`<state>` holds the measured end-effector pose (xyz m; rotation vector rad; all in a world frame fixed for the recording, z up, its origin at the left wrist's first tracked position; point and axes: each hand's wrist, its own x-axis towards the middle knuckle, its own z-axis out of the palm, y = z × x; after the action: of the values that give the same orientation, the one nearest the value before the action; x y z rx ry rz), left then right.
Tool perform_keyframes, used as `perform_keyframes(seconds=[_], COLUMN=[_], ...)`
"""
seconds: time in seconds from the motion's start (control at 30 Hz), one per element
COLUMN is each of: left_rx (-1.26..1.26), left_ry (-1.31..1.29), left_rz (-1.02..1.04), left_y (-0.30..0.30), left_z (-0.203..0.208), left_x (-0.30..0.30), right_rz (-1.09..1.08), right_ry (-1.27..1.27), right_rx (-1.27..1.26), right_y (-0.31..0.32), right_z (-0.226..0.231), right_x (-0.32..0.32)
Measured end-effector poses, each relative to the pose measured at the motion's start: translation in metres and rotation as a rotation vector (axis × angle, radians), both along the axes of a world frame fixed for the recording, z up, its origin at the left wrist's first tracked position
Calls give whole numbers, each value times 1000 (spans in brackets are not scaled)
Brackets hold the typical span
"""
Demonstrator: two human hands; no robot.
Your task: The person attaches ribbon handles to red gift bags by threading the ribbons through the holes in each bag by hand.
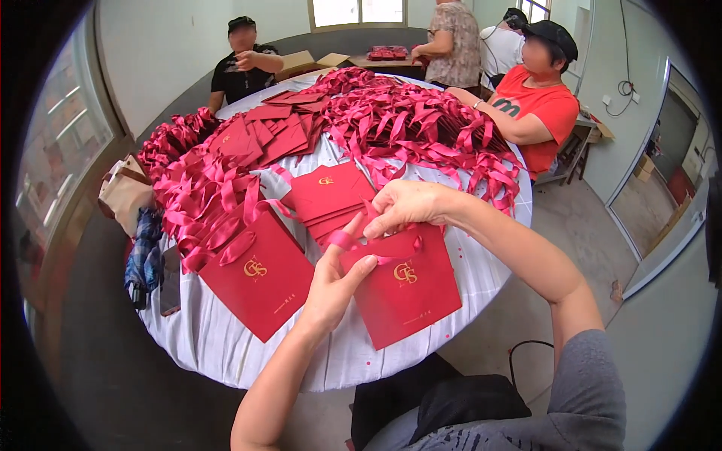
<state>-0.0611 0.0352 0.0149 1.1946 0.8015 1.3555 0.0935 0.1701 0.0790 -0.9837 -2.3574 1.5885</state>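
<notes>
A flat red paper gift bag (410, 308) with a gold emblem lies near the table's front edge. My left hand (335, 282) is closed at its upper left corner, with a pink ribbon (344, 240) between thumb and fingers. Above the bag's top edge, my right hand (406, 204) pinches another part of the ribbon, with thumb and forefinger together. The ribbon passes through the top of the bag, where a small loop shows. To the left lies another red gift bag (259, 278) with ribbon handles. Behind my hands is a stack of red bags (331, 192) without visible handles.
A round table with a white cloth (203, 331) carries large heaps of ribboned bags (406, 113). A phone (171, 282), a folded umbrella (143, 252) and a beige bag (126, 188) sit at the left edge. Co-workers (530, 113) are around the table's far and right sides.
</notes>
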Motion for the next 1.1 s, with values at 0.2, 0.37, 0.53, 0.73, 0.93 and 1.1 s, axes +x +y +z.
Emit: perform_keyframes(seconds=[0.2, 0.37, 0.53, 0.73, 0.93, 1.1], left_rx=[-115, -102, -80, -114, -108, 14], left_ry=[-40, -9, 182, 9, 187, 153], left_rz=[30, -28, -28, -10, 52, 23], left_y=[-3, 0, 0, 2, 5, 6], left_z=[-4, -6, -10, -18, -25, -25], left_x=[9, 6, 4, 8, 8, 10], right_rz=[-138, 5, -48, 73, 74, 161], right_ry=[198, 278, 226, 155, -221, 32], right_rx=[-55, 290, 364, 360, 142, -111], right_y=[-5, 10, 2, 1, -6, -12], right_z=[-3, -27, -27, -24, 0, -14], right_x=[-5, -25, -45, -48, -25, -19])
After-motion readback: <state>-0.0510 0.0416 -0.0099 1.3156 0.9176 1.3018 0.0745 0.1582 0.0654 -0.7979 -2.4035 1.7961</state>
